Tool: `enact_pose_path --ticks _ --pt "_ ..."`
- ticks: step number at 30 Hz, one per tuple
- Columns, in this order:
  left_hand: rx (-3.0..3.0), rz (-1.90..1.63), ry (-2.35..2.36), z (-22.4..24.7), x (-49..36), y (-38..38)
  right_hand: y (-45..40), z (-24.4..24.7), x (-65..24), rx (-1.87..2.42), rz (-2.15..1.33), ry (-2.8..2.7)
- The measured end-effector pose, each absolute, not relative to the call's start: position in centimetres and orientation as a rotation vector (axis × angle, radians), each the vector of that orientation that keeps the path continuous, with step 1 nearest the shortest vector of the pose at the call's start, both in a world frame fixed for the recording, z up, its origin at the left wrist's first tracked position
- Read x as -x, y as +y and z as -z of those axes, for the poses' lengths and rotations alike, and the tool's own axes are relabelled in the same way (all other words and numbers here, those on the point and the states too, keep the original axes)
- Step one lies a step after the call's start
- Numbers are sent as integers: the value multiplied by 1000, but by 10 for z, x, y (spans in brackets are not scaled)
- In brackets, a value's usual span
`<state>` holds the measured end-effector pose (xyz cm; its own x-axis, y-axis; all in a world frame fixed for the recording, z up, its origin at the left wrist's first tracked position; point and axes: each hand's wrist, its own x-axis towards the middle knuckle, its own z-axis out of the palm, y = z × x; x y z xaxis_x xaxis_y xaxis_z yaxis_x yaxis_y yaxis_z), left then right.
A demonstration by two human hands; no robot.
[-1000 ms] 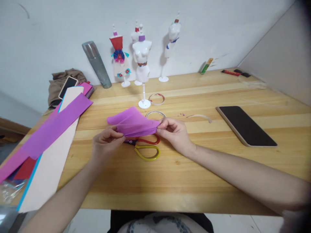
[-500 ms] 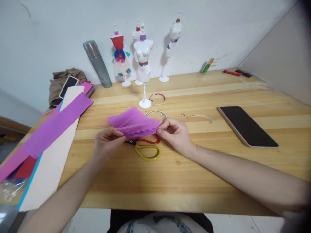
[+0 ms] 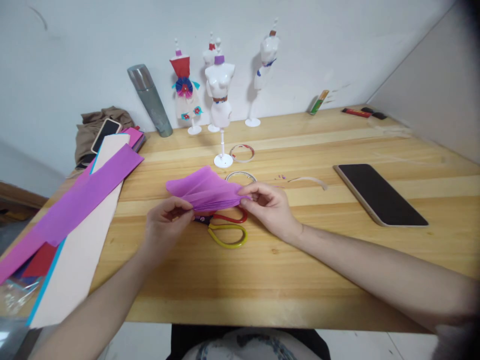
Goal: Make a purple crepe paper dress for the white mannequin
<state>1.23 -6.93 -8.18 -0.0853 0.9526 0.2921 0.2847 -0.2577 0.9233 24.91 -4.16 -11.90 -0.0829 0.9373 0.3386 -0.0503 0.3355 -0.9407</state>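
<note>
A piece of purple crepe paper (image 3: 206, 187) is stretched between my two hands, gathered in fine folds along its near edge. My left hand (image 3: 168, 217) pinches the left end of that edge between thumb and fingers. At the other end, my right hand (image 3: 266, 202) is closed on the folds, thumb below and fingers above. Scissors (image 3: 228, 235) with one red and one yellow handle loop lie on the table beneath the paper; their blades are hidden by the paper and my left hand. A roll of clear tape (image 3: 242, 175) lies just behind the paper.
Several white mannequins (image 3: 220, 82) stand along the wall, one in a red and white dress. A grey flask (image 3: 150, 100) leans at back left. Paper strips (image 3: 90, 192) cover the table's left side. A phone (image 3: 380, 195) lies right, a glue stick (image 3: 319, 102) behind.
My right hand's fingers have shifted slightly left along the gathered edge, and a bit of paper now sticks out past them. My left hand keeps its pinch.
</note>
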Motion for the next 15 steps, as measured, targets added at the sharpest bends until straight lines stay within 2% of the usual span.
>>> enact_pose_path --ticks 6,15 --pt "-1959 -1370 1415 87 -6 -68 -41 121 -251 904 -919 -1514" --pt "-1963 -1333 1443 89 -5 -66 -44 119 -251 950 -714 -1618"
